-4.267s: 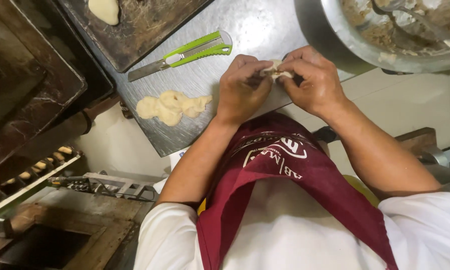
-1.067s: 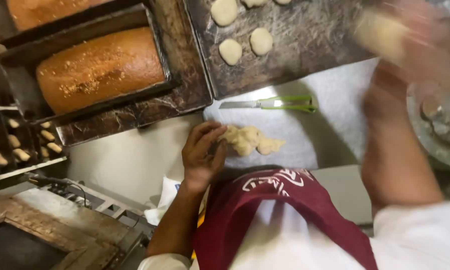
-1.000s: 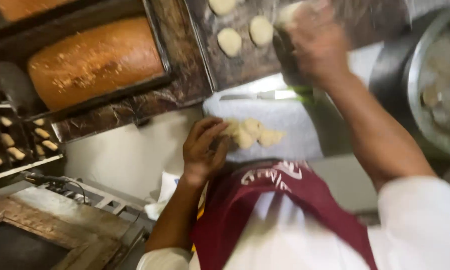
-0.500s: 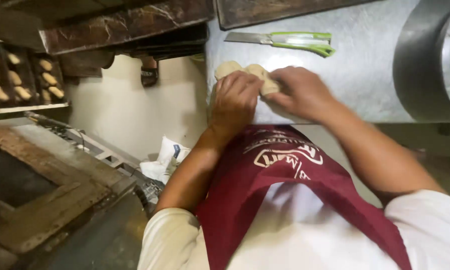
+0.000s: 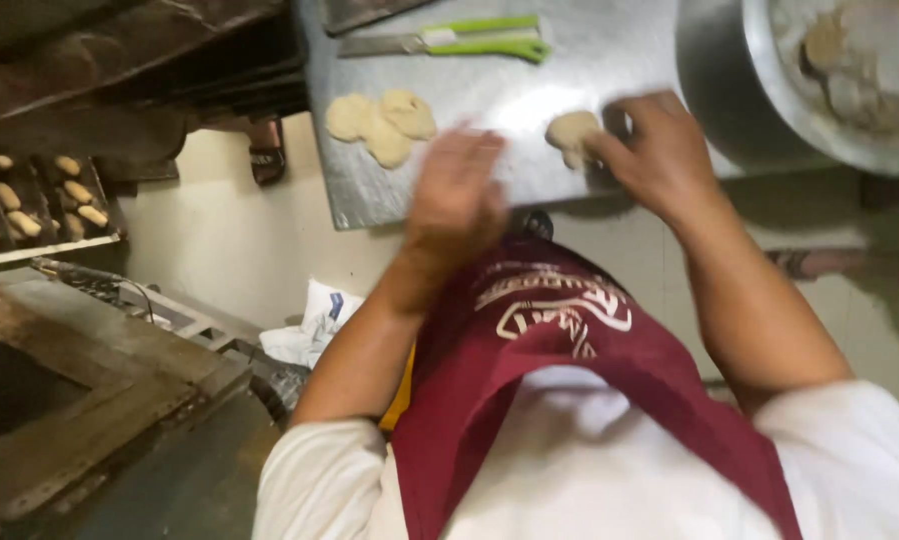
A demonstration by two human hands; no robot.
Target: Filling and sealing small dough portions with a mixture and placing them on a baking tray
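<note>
A clump of pale dough pieces point(image 5: 381, 124) is lying on the metal tabletop point(image 5: 609, 60), apparently kept within easy reach just left of the hands. The left hand point(image 5: 456, 190) is hovering open with fingers spread, blurred, touching nothing. The right hand point(image 5: 659, 150) is pinching a small dough ball point(image 5: 572, 134) at its fingertips, beside a large metal bowl point(image 5: 729, 90).

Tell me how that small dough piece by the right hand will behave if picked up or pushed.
The dough piece looks soft and lumpy, so it would likely sag and dent rather than hold stiff. It lies flattish on the metal table, so rolling seems unlikely. The right hand touches its edge; it may stick to fingers.
</note>
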